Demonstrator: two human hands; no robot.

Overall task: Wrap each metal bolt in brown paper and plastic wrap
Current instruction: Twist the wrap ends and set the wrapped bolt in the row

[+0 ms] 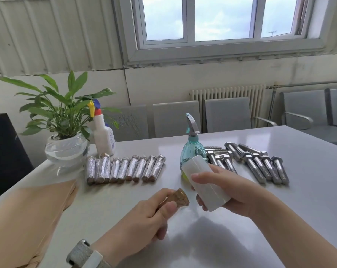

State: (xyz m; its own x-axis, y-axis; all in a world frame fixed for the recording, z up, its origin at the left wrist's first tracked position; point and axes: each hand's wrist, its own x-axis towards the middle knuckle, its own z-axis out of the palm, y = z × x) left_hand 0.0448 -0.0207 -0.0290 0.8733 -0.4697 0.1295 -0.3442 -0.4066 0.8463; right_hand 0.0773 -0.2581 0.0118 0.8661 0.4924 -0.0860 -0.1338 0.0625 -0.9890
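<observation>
My left hand (144, 219) grips a bolt wrapped in brown paper (180, 198), whose end sticks out past my thumb. My right hand (235, 192) holds a roll of plastic wrap (202, 180), tilted, just to the right of that bolt. A row of several wrapped bolts (125, 168) lies on the white table (279, 219) at the middle left. Several bare metal bolts (260, 163) lie in a heap at the right. A sheet of brown paper (28, 219) lies at the near left.
A teal spray bottle (191, 151) stands behind the roll. A white spray bottle (102, 132) and a potted plant in a glass bowl (65, 147) stand at the far left. Grey chairs (227, 115) line the wall beyond the table.
</observation>
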